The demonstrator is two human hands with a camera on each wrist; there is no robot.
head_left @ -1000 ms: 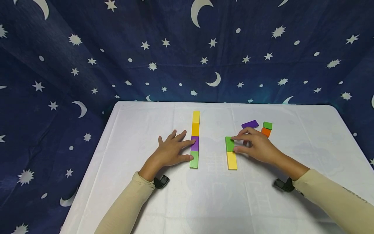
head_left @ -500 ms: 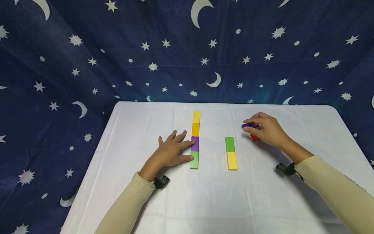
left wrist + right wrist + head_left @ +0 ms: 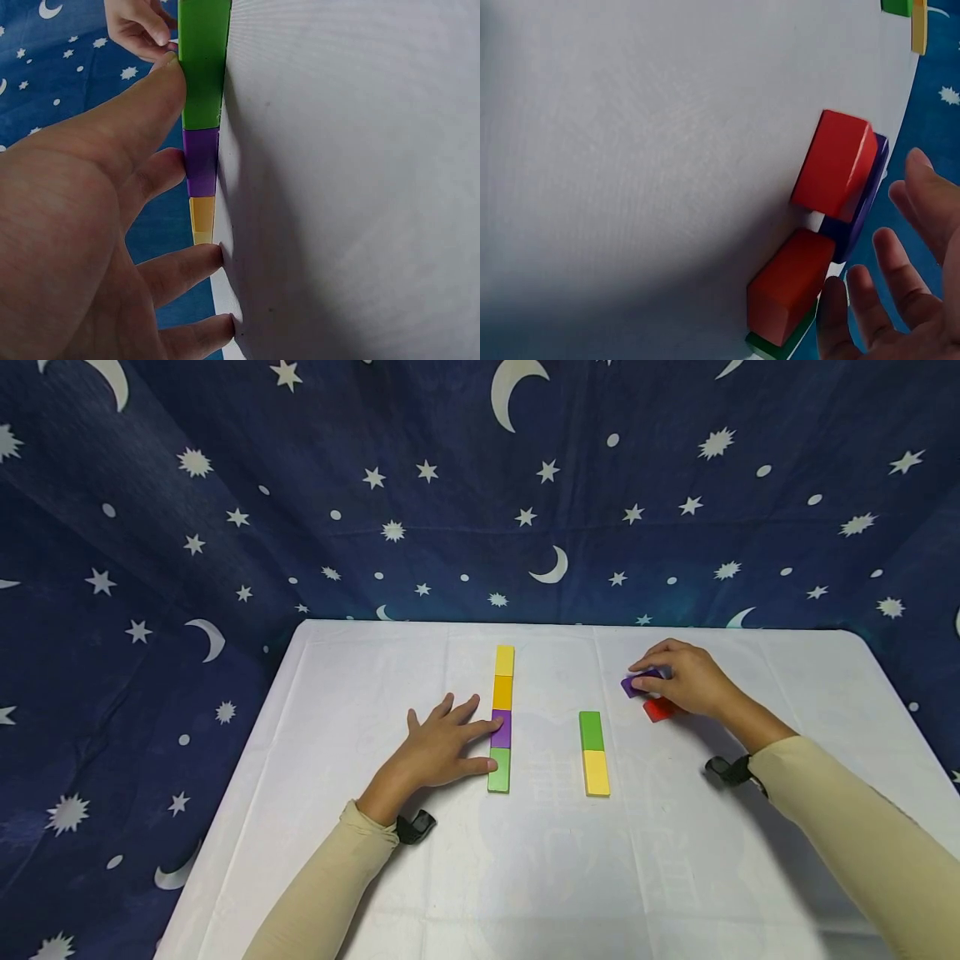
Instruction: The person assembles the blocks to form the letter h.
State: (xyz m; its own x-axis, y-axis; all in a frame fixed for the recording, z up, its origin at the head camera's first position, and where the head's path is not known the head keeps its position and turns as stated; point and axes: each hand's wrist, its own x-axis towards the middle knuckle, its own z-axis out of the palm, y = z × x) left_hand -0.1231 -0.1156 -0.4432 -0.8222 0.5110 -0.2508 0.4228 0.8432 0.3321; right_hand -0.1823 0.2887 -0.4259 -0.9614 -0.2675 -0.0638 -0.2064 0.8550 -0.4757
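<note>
My left hand (image 3: 437, 752) lies with fingers spread beside a column of blocks. Its thumb touches the light green block (image 3: 498, 774) and its index finger the purple block (image 3: 500, 737). Above these in the column are an orange-yellow block (image 3: 502, 693) and a yellow block (image 3: 505, 660). My right hand (image 3: 693, 681) is over a flat purple block (image 3: 631, 687), overlapping it in the head view. In the right wrist view, the loosely bent fingers (image 3: 900, 277) show a gap from that block. A red block (image 3: 659, 709) lies just in front of it.
Between the hands, a green block (image 3: 590, 730) and a yellow block (image 3: 596, 774) form a short column on the white table (image 3: 540, 860). An orange block (image 3: 791, 285) and a green block (image 3: 780, 345), hidden in the head view, lie below the right hand. A starry cloth (image 3: 450, 485) hangs behind.
My right hand has left the green block of the short column and moved right and away, over the purple block, which has turned slightly. The red block has come into view. My left hand stays put.
</note>
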